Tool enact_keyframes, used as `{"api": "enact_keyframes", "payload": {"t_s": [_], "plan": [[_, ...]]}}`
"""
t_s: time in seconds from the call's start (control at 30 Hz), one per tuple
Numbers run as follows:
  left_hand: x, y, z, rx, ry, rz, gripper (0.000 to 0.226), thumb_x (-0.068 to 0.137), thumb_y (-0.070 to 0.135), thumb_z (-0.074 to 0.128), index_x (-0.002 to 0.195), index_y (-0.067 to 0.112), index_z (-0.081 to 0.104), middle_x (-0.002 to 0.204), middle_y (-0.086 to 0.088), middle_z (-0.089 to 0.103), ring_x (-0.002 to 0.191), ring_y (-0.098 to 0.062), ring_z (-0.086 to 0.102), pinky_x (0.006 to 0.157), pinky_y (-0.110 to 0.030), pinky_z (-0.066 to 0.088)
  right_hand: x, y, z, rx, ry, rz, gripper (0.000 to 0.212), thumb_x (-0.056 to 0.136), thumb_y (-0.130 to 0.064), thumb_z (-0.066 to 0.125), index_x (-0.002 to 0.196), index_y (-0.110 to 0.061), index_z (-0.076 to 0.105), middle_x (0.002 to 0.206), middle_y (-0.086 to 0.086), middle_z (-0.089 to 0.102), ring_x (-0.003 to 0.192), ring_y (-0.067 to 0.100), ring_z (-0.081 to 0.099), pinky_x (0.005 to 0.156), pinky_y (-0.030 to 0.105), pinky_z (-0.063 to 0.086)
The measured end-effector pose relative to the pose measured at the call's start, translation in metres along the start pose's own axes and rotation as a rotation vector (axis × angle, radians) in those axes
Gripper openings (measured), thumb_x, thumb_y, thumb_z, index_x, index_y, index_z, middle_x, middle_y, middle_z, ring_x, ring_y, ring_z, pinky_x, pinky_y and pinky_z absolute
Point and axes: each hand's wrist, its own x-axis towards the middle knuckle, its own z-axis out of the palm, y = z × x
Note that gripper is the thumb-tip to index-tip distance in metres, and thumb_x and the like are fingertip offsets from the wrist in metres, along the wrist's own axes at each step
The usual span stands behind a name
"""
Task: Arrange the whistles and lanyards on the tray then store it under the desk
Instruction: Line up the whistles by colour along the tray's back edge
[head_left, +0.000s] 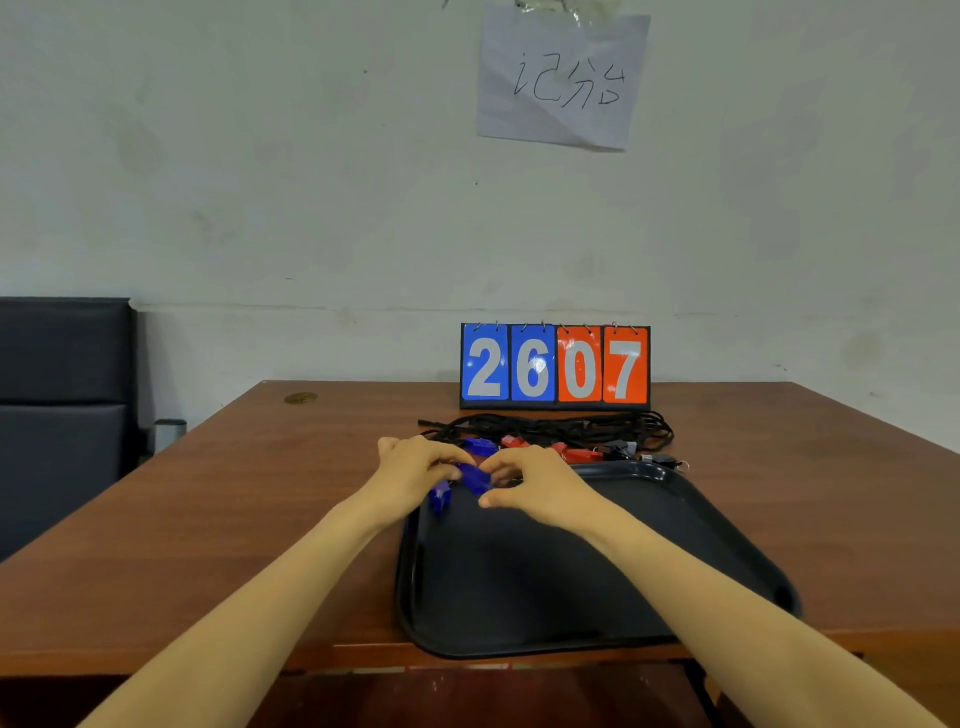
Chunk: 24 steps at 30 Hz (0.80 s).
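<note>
We see our left grip (415, 470) and right grip (540, 486) close together over the far left corner of the black tray (571, 571), fingers of both curled onto one blue whistle (475, 478) held between them. A second blue whistle (440, 496) hangs just under the left grip, at the tray's rim. Just beyond both grips, on the worktop (260, 493), lie a third blue whistle (479, 445), the red whistles (582, 454) and a tangle of black lanyards (550, 428), all off the tray. Further beyond stands a scoreboard (555, 366) reading 2607. The tray reaches from under the grips back to the worktop's near edge.
</note>
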Motion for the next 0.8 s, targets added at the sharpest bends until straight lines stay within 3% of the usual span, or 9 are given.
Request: {"api": "enact_keyframes", "payload": {"t_s": [0.07,0.23,0.33,0.5,0.6,0.8], "plan": [[0.002,0.0,-0.001,0.02,0.005,0.0,0.026,0.095,0.026,0.049,0.112,0.038,0.064,0.09,0.013,0.066,0.105,-0.016,0.047,0.081,-0.029,0.019,0.0,0.001,-0.003,0.012,-0.016,0.01,0.045,0.08,-0.021,0.072,0.123,-0.016,0.058,0.121,0.002,0.064,0.109,0.013,0.061,0.089,0.021,0.044],[0.0,0.005,0.003,-0.01,0.048,-0.022,0.039,0.092,0.021,0.054,0.128,0.036,0.052,0.115,0.01,0.066,0.113,-0.01,0.052,0.083,-0.028,0.018,0.007,0.005,0.001,-0.004,0.026,0.063,0.037,0.077,-0.027,0.074,0.11,-0.013,0.064,0.11,0.005,0.067,0.094,0.012,0.061,0.083,0.022,0.046],[-0.004,0.001,0.002,0.031,0.092,-0.102,0.043,0.09,0.028,0.058,0.131,0.033,0.049,0.126,0.009,0.058,0.12,-0.012,0.048,0.086,-0.028,0.019,0.015,0.006,0.008,-0.079,0.064,0.115,0.037,0.076,-0.035,0.074,0.105,-0.013,0.066,0.109,0.004,0.067,0.099,0.016,0.061,0.092,0.033,0.05],[-0.014,-0.01,0.001,0.111,0.019,-0.107,0.039,0.086,0.045,0.058,0.124,0.033,0.057,0.124,0.011,0.058,0.12,-0.014,0.045,0.083,-0.032,0.021,0.025,0.008,0.018,-0.214,0.084,0.171,0.04,0.075,-0.048,0.071,0.098,-0.015,0.069,0.103,0.002,0.069,0.101,0.017,0.06,0.099,0.047,0.045],[-0.015,-0.011,0.003,0.162,-0.013,-0.084,0.038,0.086,0.049,0.056,0.12,0.035,0.058,0.119,0.012,0.059,0.117,-0.014,0.044,0.081,-0.033,0.02,0.029,0.006,0.021,-0.21,0.103,0.168,0.041,0.075,-0.049,0.07,0.097,-0.015,0.07,0.102,0.002,0.069,0.101,0.017,0.06,0.1,0.047,0.042],[-0.017,-0.01,0.006,0.209,-0.041,-0.091,0.037,0.089,0.046,0.052,0.124,0.033,0.056,0.13,0.012,0.054,0.122,-0.014,0.039,0.086,-0.032,0.019,0.032,0.002,0.028,-0.261,0.109,0.166,0.044,0.076,-0.053,0.068,0.097,-0.015,0.071,0.101,0.002,0.07,0.102,0.018,0.06,0.102,0.049,0.038]]}}
